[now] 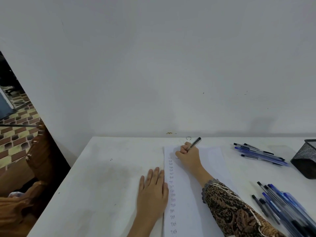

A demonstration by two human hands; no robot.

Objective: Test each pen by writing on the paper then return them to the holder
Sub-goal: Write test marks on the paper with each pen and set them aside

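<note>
A white sheet of paper [210, 168] lies on the table with a column of handwritten "Test" words down its left side. My right hand [188, 154] grips a black-capped pen [195, 143] near the top of the paper, its tip hidden under the fist at the start of a second column. My left hand [153, 190] lies flat with straight fingers on the table, touching the paper's left edge. A black mesh pen holder [306, 159] stands at the far right, partly cut off.
Several blue and black pens [259, 153] lie in a loose pile left of the holder. Another pile of several pens [282, 206] lies at the lower right. A binder clip [188, 139] sits at the paper's top edge. The white table [102, 177] ends at a wall behind.
</note>
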